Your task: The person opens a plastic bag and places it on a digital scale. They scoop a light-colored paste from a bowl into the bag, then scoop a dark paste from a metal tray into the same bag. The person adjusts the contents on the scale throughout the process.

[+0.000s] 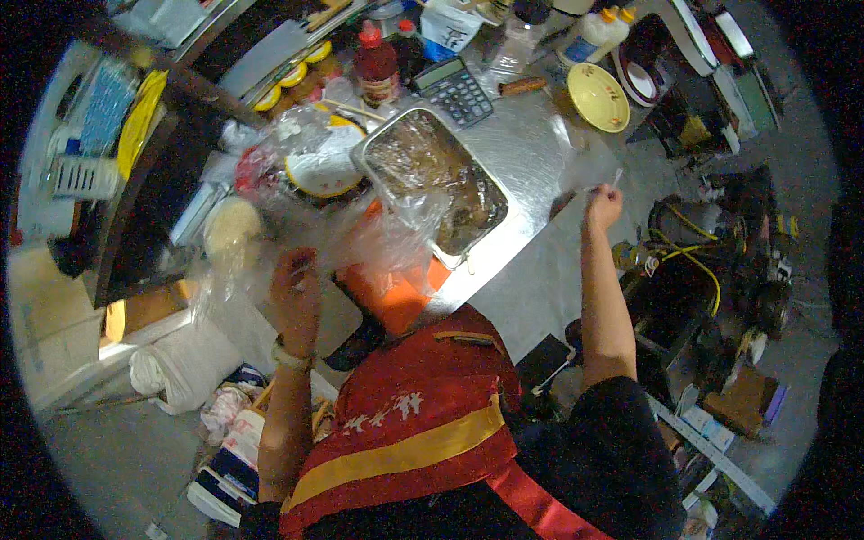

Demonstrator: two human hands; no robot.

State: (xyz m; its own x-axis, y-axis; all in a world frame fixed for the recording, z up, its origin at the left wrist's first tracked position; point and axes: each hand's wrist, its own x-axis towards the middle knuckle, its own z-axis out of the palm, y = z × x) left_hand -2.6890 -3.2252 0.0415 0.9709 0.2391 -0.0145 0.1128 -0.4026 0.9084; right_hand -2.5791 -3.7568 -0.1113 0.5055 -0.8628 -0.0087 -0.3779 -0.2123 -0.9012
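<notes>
My left hand [297, 280] is raised in front of the steel table's left part, its fingers closed on blurred clear plastic film [351, 233]. The film stretches from this hand toward a rectangular metal tray [503, 196]. Brown food [466, 202] lies in the tray, partly under crinkled clear plastic. To the right, beyond the table edge, my right hand [605, 204] is closed in a fist. A thin whitish piece [617, 178] sticks up from it; blur hides what it is. An orange-red flat surface [388, 283] shows below the tray.
On the steel table [516, 145] are a calculator [452, 91], a red squeeze bottle [376, 64], a yellow bowl [598, 98] and a plastic-wrapped white-and-yellow container [324, 162]. White squeeze bottles [594, 37] stand at the back. Dark equipment with yellow cords [702, 256] lies at right.
</notes>
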